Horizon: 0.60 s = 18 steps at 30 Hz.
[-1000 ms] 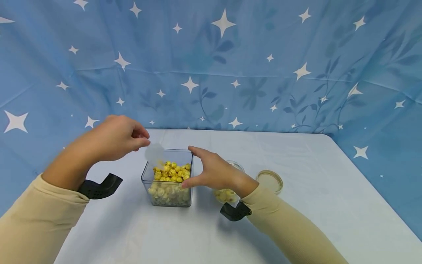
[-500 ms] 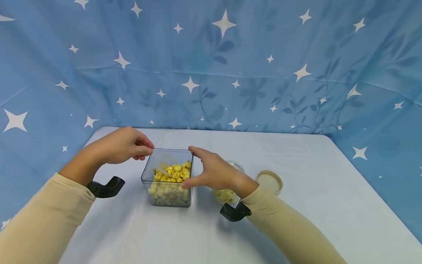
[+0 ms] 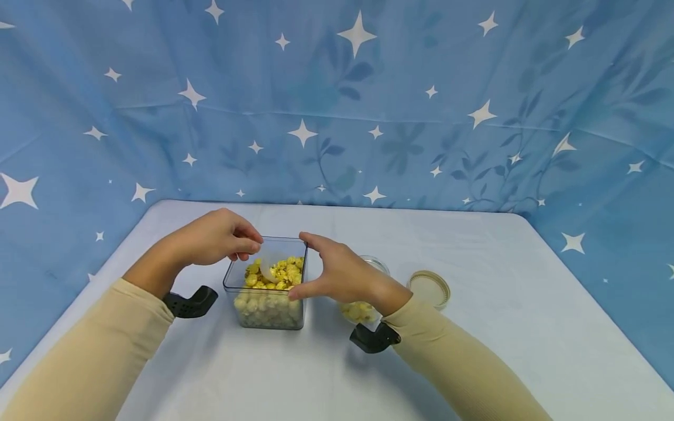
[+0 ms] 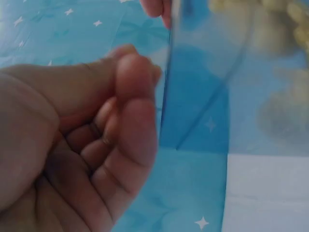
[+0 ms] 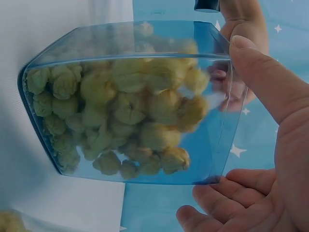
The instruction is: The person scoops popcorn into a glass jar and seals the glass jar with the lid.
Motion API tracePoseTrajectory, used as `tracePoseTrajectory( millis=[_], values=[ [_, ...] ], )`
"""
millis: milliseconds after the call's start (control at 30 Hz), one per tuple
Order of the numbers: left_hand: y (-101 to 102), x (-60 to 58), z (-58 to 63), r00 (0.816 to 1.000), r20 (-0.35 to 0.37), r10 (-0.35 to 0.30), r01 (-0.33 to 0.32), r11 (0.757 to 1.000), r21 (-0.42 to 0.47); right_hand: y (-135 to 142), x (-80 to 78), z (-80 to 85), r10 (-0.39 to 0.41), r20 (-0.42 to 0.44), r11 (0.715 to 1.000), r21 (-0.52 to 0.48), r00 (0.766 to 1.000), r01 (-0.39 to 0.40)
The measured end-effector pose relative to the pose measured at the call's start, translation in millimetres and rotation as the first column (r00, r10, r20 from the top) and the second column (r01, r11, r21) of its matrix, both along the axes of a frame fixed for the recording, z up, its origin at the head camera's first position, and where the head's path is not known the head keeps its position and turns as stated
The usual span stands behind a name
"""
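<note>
A clear square plastic container (image 3: 265, 290) stands on the table, partly filled with yellow popcorn (image 3: 287, 272). The right hand (image 3: 344, 273) grips it from the right side, thumb on the near corner and fingers at the far corner; the right wrist view shows the thumb (image 5: 263, 72) against the rim. Over the container's left part, the left hand (image 3: 218, 237) pinches what looks like a translucent white spoon (image 3: 268, 271), whose end dips among the popcorn. In the left wrist view, the thumb and fingertips (image 4: 135, 72) meet beside the container wall, and the spoon is largely hidden.
Behind the right wrist stands a round clear jar (image 3: 375, 265) with pale popcorn in it, partly covered by the forearm. A round beige-rimmed lid (image 3: 429, 289) lies to its right on the white tablecloth (image 3: 526, 327). A blue starry curtain (image 3: 337, 105) hangs behind.
The left hand has moved right and down toward the container, bringing the spoon from above the left rim into the popcorn. The right hand keeps its place on the container.
</note>
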State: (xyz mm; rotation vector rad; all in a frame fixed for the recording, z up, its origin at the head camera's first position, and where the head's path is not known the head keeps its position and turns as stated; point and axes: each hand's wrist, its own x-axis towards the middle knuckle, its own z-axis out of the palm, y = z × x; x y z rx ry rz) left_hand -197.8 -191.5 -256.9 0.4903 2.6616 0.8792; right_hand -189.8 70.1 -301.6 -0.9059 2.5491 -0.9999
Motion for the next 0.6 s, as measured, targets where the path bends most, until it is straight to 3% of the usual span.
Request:
tracePoseTrajectory(
  millis=[167,467,600],
  values=[
    [-11,1.8,-2.6,0.998,0.032,0.053,-0.057,0.993,0.105,0,0.4,0.1,-0.003,0.001,1.000,-0.004,1.000,0.003],
    [-34,2.1,-12.3,0.996,0.064,0.065,-0.079,0.968,0.236,0,1.6,-1.3,0.010,0.009,1.000,-0.013,1.000,-0.010],
    [-35,1.8,-16.9,0.995,0.084,0.061,-0.081,0.963,0.258,2,1.6,-2.0,0.005,0.008,1.000,-0.013,1.000,-0.005]
  ],
)
